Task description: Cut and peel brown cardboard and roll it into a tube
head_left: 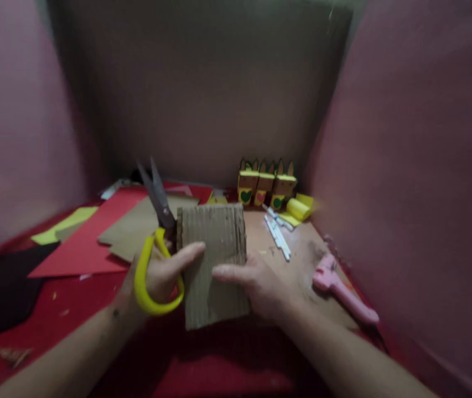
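Between my two hands I hold a rectangular piece of corrugated cardboard [214, 232] upright, its ridges running up and down. My left hand [163, 273] is closed on its left edge, thumb flat on the front. Scissors with yellow handles [141, 276] hang on that same hand, their dark blades parted and pointing up and away. My right hand [260, 282] grips the right edge, thumb across the front and fingers hidden behind the cardboard.
Red paper [90, 237] and brown cardboard sheets [131, 224] lie left, beside black material [7, 287]. Behind stand several yellow-and-brown cardboard figures [265, 185]. To the right are white sticks [277, 237], a yellow paper roll [300, 209] and a pink glue gun [343, 287]. Pink walls [418, 166] flank the red table.
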Available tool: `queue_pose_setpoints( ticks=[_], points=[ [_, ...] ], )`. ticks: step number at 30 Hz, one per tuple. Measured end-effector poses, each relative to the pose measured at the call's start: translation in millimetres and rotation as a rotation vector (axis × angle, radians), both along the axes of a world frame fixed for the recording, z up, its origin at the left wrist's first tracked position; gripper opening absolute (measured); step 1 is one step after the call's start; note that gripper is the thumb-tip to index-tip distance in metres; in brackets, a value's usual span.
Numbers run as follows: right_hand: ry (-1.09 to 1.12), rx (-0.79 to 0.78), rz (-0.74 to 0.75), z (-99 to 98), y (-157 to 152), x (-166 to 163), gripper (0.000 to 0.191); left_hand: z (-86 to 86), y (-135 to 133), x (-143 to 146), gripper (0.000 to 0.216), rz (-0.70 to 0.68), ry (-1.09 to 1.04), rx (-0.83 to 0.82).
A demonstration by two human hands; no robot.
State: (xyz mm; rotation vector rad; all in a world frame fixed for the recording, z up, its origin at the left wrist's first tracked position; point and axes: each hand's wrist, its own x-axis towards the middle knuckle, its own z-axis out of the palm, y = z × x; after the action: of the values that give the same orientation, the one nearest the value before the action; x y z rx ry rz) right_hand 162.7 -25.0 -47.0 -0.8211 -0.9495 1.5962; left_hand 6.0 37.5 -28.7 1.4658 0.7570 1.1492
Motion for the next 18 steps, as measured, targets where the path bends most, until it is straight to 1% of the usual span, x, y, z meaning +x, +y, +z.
queue_pose_setpoints(
  ticks=[2,5,9,14,18],
  points=[
    [0.028,-0.074,-0.034,1.5,2,0,0.041,3.7,2,7,0.041,-0.068,-0.11,-0.094],
    [0.068,-0.137,-0.06,3.0,6,1,0.041,5.5,6,16,0.045,-0.092,-0.208,-0.191],
    [0.087,-0.201,-0.039,4.8,9,1,0.044,1.3,10,19,0.045,-0.102,-0.207,-0.273],
    [0.081,-0.249,-0.043,3.8,12,2,0.045,-6.1,16,20,0.039,-0.076,-0.183,-0.284],
    [0.084,-0.29,-0.045,1.7,14,4,0.043,-7.7,17,20,0.037,-0.073,-0.169,-0.309]
  ],
)
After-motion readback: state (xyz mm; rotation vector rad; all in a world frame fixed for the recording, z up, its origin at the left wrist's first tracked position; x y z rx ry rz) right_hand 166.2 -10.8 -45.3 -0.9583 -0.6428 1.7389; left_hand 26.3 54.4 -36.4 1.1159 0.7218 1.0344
